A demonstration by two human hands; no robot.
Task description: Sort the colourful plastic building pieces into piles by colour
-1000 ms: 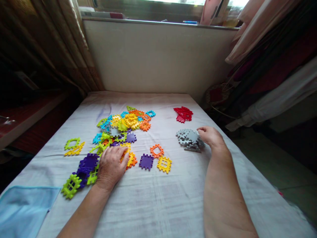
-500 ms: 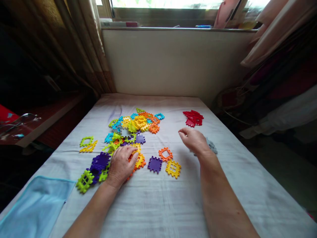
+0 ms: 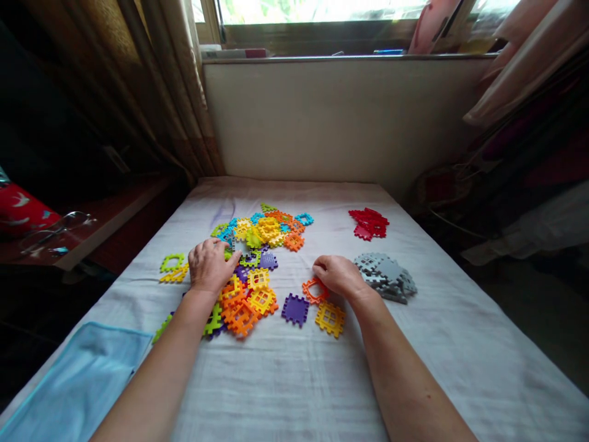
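My left hand [image 3: 209,264] rests at the left side of a heap of toothed plastic building tiles [image 3: 269,228] in yellow, orange, blue and lime. Its thumb is apart from the fingers, near a pale grey tile [image 3: 241,247]; the fingertips touch or hover over the heap. My right hand [image 3: 338,276] is low over the sheet, with curled fingers and nothing visible in them. Just beneath it lies an orange frame tile [image 3: 315,291], partly overlapped by the hand. Beside that are a purple tile [image 3: 295,310] and a yellow window tile [image 3: 330,318].
Grey tiles [image 3: 386,275] form a pile right of my right hand, with red tiles [image 3: 369,223] behind. Orange and yellow tiles [image 3: 242,316] lie near my left forearm. A light blue cloth bag [image 3: 87,374] is at front left; eyeglasses [image 3: 69,224] lie on a side shelf.
My left hand has moved forward and left, off the orange and yellow tiles to the heap's left side. My right hand has drawn left and nearer, from over the grey pile to the orange frame.
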